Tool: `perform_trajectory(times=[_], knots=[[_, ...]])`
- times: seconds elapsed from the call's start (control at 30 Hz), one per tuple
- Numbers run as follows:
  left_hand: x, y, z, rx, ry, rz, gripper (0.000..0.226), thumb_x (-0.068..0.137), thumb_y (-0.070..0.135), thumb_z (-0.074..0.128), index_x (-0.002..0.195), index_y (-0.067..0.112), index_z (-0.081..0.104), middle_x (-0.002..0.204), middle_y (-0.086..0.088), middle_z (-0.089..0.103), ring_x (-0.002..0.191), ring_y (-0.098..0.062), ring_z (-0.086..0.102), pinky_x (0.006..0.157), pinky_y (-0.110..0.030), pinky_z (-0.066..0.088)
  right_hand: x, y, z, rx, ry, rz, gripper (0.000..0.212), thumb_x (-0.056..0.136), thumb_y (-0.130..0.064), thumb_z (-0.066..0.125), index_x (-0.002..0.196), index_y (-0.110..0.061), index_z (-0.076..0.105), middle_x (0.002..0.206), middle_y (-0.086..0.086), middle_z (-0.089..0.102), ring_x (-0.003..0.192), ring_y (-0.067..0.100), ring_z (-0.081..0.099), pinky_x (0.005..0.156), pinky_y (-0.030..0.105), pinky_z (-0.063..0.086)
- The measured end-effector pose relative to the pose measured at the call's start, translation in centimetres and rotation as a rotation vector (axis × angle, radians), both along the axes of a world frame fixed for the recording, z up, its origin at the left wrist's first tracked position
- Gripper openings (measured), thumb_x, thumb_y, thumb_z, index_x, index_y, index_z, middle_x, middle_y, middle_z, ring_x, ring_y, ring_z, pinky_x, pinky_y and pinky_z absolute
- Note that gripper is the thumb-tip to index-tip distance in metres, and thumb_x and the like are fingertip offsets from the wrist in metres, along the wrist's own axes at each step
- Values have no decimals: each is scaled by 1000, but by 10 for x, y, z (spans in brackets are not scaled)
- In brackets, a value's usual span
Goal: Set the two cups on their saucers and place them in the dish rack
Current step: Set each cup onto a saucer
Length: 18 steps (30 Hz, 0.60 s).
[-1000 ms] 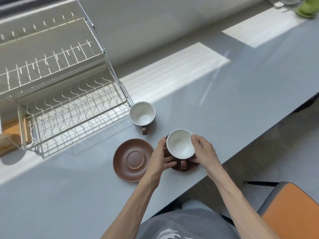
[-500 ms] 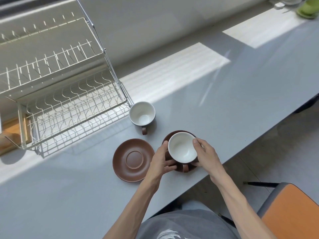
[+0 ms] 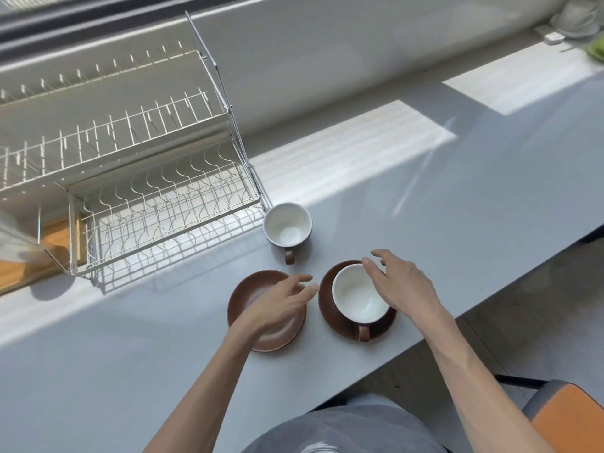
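Note:
A brown cup with a white inside (image 3: 359, 294) stands on a brown saucer (image 3: 327, 308) near the counter's front edge, its handle pointing toward me. My right hand (image 3: 400, 286) hovers open over that cup's right rim, holding nothing. My left hand (image 3: 281, 304) is open above the second brown saucer (image 3: 243, 299), which is bare and partly hidden by the hand. A second cup (image 3: 287, 225) stands alone on the counter just behind the saucers. The white wire dish rack (image 3: 157, 204) sits at the left and holds no dishes.
The grey counter (image 3: 457, 207) runs right with sunlit patches. A wooden board (image 3: 19, 266) lies under the rack's left end. White crockery (image 3: 577, 18) and something green sit at the far right corner. An orange chair seat (image 3: 568, 420) is below the counter edge.
Both hands have let go of the cup and saucer they were holding. The left hand moved left over the bare saucer; the right hand lifted off the cup's rim.

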<state>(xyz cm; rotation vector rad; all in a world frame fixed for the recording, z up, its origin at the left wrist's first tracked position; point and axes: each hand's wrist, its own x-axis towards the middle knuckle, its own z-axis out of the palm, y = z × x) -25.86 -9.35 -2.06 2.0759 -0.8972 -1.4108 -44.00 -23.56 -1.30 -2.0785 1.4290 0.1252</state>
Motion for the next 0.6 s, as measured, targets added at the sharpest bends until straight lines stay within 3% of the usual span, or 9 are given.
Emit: perform_trajectory(times=[0.07,0.2,0.33,0.43,0.6], knots=[[18,0,6,29,-141,-85,51,98,54,45,144,33,46,135,13,59,126,-10,53,103,-28,38,17,-4,10,-61,42,83,53,99,-54,32,143,-26,41,139,5,56,126,31,52,98,42,42],[48,1,7,108,-560,-241,53,98,51,39,148,31,40,144,2,54,129,-23,52,99,-37,42,51,-7,15,-177,53,232,52,100,-50,34,145,-23,39,144,6,50,129,28,49,98,44,43],[63,1,-1,135,-976,-310,56,100,49,38,149,23,38,147,-7,49,133,-32,44,102,-43,39,85,1,4,-292,-49,307,54,100,-47,37,148,-21,35,158,11,27,146,27,24,108,45,37],[68,-4,-10,39,-1039,-178,59,99,46,42,152,21,35,158,-13,36,145,-36,32,112,-48,30,105,5,-10,-343,-83,344,56,99,-46,41,149,-21,33,160,14,21,148,30,17,113,46,31],[67,-19,-20,-72,-925,-3,63,100,50,39,156,23,28,164,-13,24,147,-32,31,113,-45,32,127,3,-27,-293,-129,338,60,99,-44,42,151,-21,25,161,14,18,148,32,18,114,46,30]])
